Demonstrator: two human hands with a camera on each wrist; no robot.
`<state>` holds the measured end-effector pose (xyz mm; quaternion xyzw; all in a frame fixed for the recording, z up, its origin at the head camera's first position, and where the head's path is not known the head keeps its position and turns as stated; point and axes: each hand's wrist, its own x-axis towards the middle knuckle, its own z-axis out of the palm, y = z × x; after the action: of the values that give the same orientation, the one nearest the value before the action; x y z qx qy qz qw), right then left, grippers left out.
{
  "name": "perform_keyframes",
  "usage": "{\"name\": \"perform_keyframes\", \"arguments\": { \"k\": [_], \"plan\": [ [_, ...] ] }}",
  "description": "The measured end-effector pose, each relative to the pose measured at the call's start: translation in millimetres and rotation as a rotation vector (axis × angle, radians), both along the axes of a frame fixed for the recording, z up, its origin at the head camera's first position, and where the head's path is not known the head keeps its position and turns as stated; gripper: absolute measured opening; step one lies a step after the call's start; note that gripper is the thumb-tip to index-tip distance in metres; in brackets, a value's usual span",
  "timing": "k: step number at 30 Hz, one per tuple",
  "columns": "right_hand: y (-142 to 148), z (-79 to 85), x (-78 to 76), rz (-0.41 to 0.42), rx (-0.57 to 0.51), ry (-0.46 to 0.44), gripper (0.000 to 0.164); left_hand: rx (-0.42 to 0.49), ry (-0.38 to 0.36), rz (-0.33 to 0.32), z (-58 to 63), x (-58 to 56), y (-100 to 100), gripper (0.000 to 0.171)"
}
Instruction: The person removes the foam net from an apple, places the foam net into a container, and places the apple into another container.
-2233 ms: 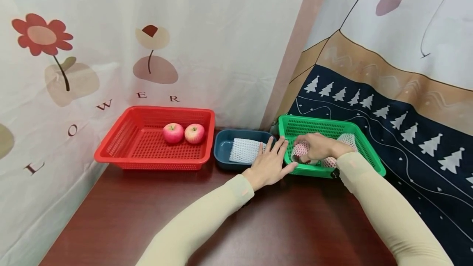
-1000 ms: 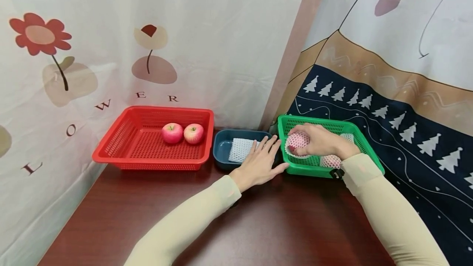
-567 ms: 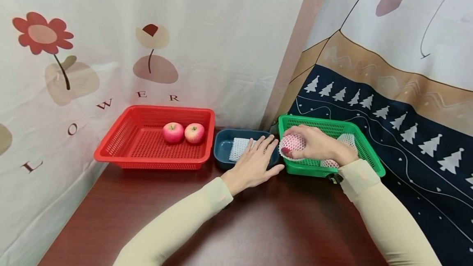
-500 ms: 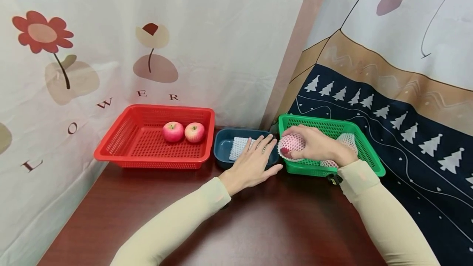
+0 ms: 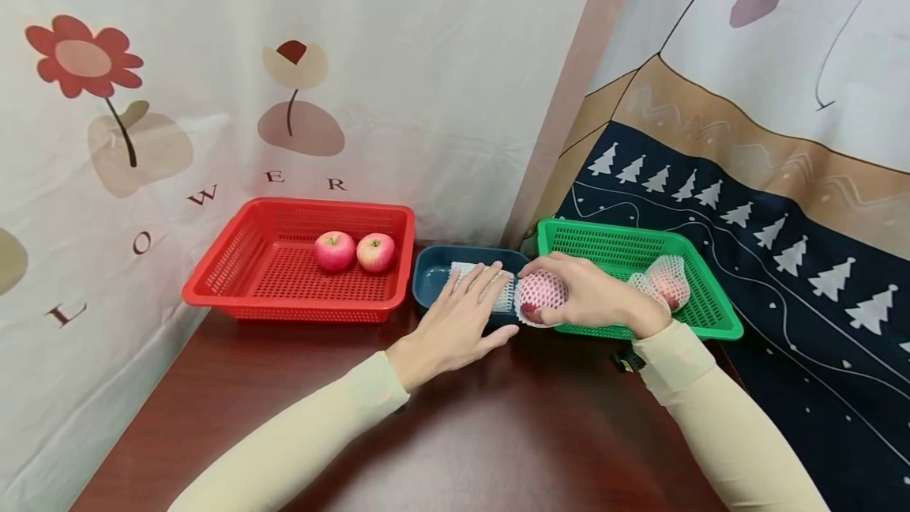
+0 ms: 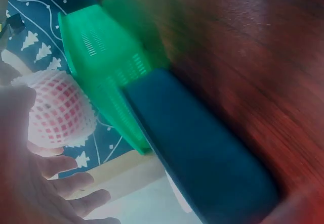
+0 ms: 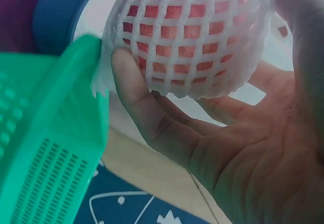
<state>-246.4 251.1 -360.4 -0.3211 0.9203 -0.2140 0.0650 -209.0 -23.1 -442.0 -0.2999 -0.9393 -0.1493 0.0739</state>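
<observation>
My right hand grips an apple in a white foam net, raised between the green basket and the dark blue tray. In the right wrist view the thumb and fingers hold the netted apple beside the basket's rim. My left hand is over the tray's near edge, fingers spread and straight, holding nothing. A flat white foam net lies in the tray, partly hidden by that hand. In the left wrist view the netted apple appears close to the left fingers.
Two bare apples sit in the red basket at the left, one of them the left apple. Foam-netted fruit lies in the green basket's right part. A patterned curtain hangs behind the brown table.
My right hand has lifted the netted apple from the green basket and carried it left toward the tray. My left hand has drawn left and nearer, fingers still spread.
</observation>
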Motion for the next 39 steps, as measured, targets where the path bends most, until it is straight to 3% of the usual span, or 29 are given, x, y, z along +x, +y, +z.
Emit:
{"name": "perform_keyframes", "arguments": {
  "k": [17,24,39],
  "plan": [
    [-33,-21.9,19.8,0.105,0.019,-0.015,0.063,-0.048,0.086,0.017,-5.2,23.4,-40,0.09],
    [-43,-39.7,26.9,0.122,0.027,-0.031,0.061,-0.063,0.129,-0.003,-10.2,32.9,-55,0.09],
    [-69,-82.2,43.4,0.12,0.018,-0.077,0.06,-0.07,0.143,-0.049,-18.8,46.0,-75,0.086]
  ]
}}
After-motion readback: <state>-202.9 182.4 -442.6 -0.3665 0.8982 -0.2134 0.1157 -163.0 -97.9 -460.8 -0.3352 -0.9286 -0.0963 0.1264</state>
